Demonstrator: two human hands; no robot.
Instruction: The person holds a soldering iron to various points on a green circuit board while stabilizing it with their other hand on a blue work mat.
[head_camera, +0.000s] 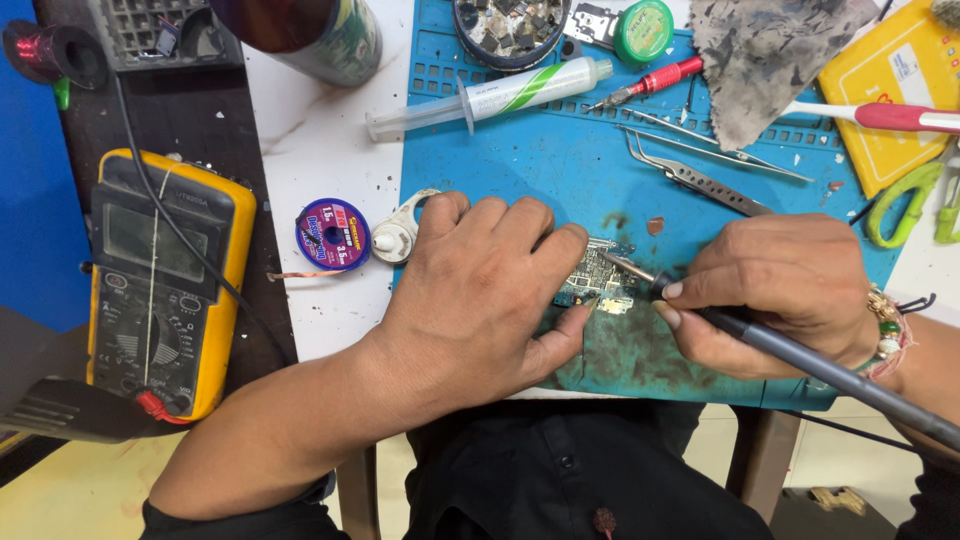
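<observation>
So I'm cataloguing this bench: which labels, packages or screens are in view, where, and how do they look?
Multimeter: left edge, yellow case, grey blank screen.
Wick spool: by the left hand, round, purple-blue label.
Syringe: top of the blue mat, white label, green stripes.
Yellow package: top right, rectangular, white sticker.
Green tin: top, round.

Count on bench: one yellow multimeter (160, 280) at nine o'clock; one purple solder-wick spool (333, 233); one syringe (490, 97) at twelve; two tweezers (700, 180) at one o'clock (lying crossed); one red screwdriver (655, 80); one soldering iron (780, 345); one circuit board (595, 278) at centre; one blue mat (560, 170).
</observation>
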